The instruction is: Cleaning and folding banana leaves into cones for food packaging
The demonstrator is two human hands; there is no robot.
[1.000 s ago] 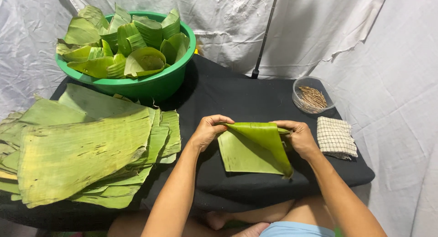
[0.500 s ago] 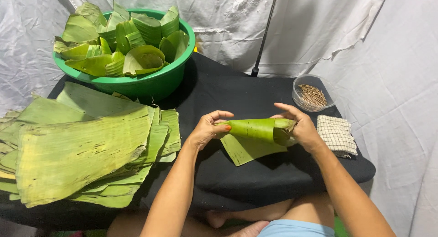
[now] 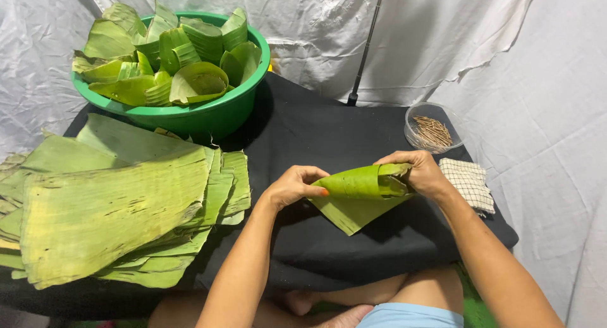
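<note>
Where the black cloth covers a low table across the middle of the frame, white sheeting hangs behind it and runs down the right side, creased and torn in places, with a thin dark pole standing against it at upper centre. In the upper left sits a green plastic basin heaped with folded leaf cups. At the left edge a thick stack of flat banana leaves overhangs the table. In the upper right a small clear bowl holds thin wooden sticks, and just below it lies a checked cloth. At centre frame, slightly right, the rolled banana leaf is held just above the black cloth, curled into a cone with its loose flap pointing down toward the table. The left hand is closed on the narrow left end, thumb and fingertips pinching the leaf. The right hand is wrapped over the wide open end, fingers curled along its top edge and thumb hidden behind. The 2 hands are apart, 1 at each end of the cone. Bare knees and light blue shorts show at the bottom.
</note>
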